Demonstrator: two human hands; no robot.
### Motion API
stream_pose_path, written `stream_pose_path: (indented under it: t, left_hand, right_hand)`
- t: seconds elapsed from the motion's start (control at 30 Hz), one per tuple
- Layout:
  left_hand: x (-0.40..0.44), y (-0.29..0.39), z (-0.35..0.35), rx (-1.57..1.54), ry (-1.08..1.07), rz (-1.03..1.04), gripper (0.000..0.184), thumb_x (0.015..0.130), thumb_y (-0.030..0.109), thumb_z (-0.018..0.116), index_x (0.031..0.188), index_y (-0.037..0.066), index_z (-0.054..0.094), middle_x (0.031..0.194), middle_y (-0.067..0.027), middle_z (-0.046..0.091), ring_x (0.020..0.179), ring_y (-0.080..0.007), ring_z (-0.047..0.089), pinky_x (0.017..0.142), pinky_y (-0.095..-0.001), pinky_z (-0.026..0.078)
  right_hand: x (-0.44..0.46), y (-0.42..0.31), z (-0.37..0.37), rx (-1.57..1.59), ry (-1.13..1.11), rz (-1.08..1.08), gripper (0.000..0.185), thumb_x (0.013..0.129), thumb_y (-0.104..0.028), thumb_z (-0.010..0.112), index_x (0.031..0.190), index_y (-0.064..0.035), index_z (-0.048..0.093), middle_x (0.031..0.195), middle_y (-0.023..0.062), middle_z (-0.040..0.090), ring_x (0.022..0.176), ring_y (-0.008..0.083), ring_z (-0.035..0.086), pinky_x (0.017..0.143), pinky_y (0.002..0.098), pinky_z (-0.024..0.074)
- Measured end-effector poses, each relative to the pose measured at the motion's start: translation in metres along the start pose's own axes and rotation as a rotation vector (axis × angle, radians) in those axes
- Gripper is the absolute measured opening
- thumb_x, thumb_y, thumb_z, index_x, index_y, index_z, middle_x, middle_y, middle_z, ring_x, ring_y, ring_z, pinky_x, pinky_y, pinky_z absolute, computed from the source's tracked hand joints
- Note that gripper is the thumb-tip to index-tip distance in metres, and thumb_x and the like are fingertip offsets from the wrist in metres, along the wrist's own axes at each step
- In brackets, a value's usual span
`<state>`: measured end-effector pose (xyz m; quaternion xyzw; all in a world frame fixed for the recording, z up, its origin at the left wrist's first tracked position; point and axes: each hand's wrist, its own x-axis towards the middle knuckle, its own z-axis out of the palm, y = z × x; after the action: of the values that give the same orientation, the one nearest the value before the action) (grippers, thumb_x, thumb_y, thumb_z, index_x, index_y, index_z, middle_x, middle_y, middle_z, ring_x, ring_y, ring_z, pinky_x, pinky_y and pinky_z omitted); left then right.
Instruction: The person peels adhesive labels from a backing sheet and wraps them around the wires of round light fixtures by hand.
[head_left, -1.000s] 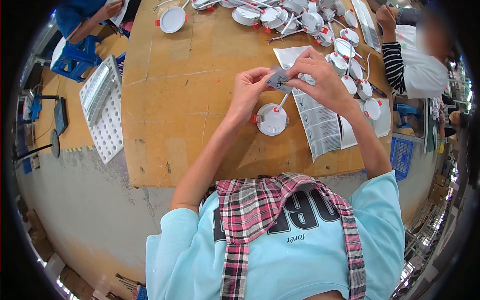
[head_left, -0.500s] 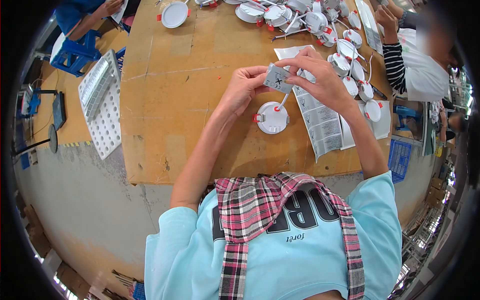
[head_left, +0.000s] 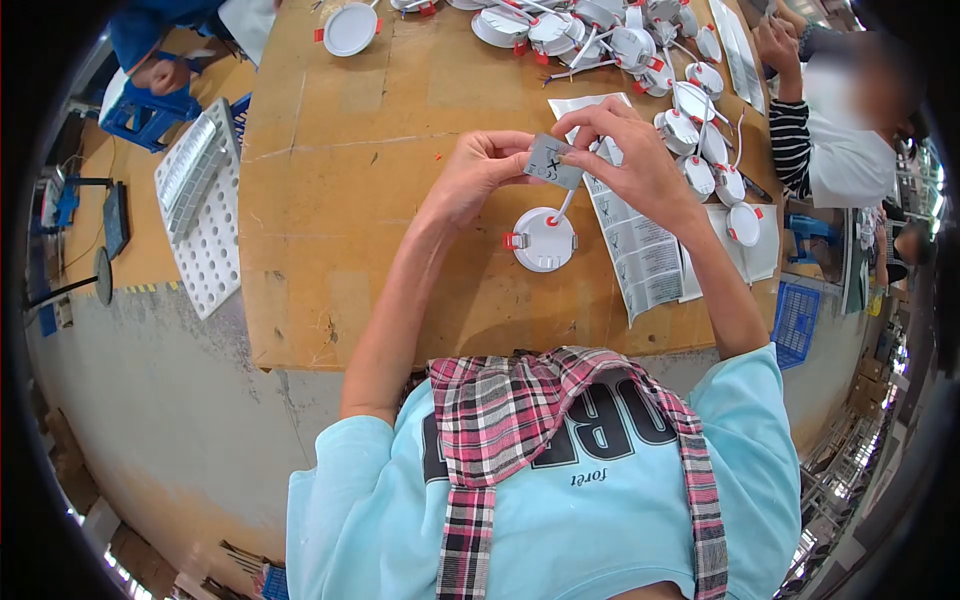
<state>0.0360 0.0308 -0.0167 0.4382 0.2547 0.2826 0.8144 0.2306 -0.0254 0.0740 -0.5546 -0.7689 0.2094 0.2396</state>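
A small silver label [head_left: 550, 163] printed with a crossed-out symbol and a CE mark is stretched between my two hands. My left hand [head_left: 478, 175] pinches its left edge between thumb and fingers. The thumb of my right hand [head_left: 640, 165] presses on the label's right part, with the index finger arched above it. Just below, a round white downlight [head_left: 543, 242] with red-tipped spring clips lies on the table. Its white cable [head_left: 564, 206] runs up behind the label; whether the label touches it I cannot tell. Beside my right forearm lies a silver label sheet [head_left: 645, 260].
Many white downlights [head_left: 630, 45] are piled at the back and right of the brown table [head_left: 340, 230]. At right stands a person in striped sleeves [head_left: 790, 150]. A white perforated board [head_left: 205, 265] is at left, near a blue stool [head_left: 150, 115]. A blue crate [head_left: 795, 325] sits at right.
The label has tilted slightly clockwise, and my right index finger has lifted and curled back from its top edge. At upper left, another person's hand has moved lower.
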Motion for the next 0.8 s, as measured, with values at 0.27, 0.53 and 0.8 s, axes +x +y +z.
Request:
stream_pose_path:
  t: [0.27,0.53,0.8]
  left_hand:
    - [0.0029,-0.0002,-0.0059,0.024,-0.016,0.003,0.027,0.09,0.008,0.064,0.114,-0.004,0.065,0.105,-0.0122,0.069,0.094,-0.0183,0.068,0.087,-0.0312,0.057]
    - [0.0025,-0.0024,-0.007,0.028,-0.042,0.03,0.03,0.092,0.011,0.062,0.118,-0.004,0.063,0.107,-0.0124,0.069,0.096,-0.0182,0.067,0.089,-0.0312,0.056]
    - [0.0022,-0.0021,-0.0071,0.009,-0.052,0.034,0.031,0.092,0.012,0.061,0.118,-0.004,0.063,0.107,-0.0128,0.069,0.096,-0.0179,0.067,0.089,-0.0315,0.055]
  right_hand:
    - [-0.0008,0.0008,0.0011,-0.023,0.041,0.012,0.021,0.081,-0.012,0.07,0.101,-0.0111,0.066,0.073,-0.0001,0.059,0.084,0.0189,0.053,0.077,0.0341,0.044]
    - [-0.0012,0.0028,0.0021,-0.028,0.045,0.009,0.021,0.081,-0.013,0.07,0.101,-0.0112,0.066,0.074,0.0003,0.06,0.084,0.0193,0.054,0.077,0.0348,0.0438]
    - [-0.0026,0.003,0.004,-0.047,0.08,0.018,0.019,0.081,-0.015,0.07,0.099,-0.0111,0.065,0.073,0.0002,0.06,0.082,0.0197,0.055,0.076,0.035,0.0437]
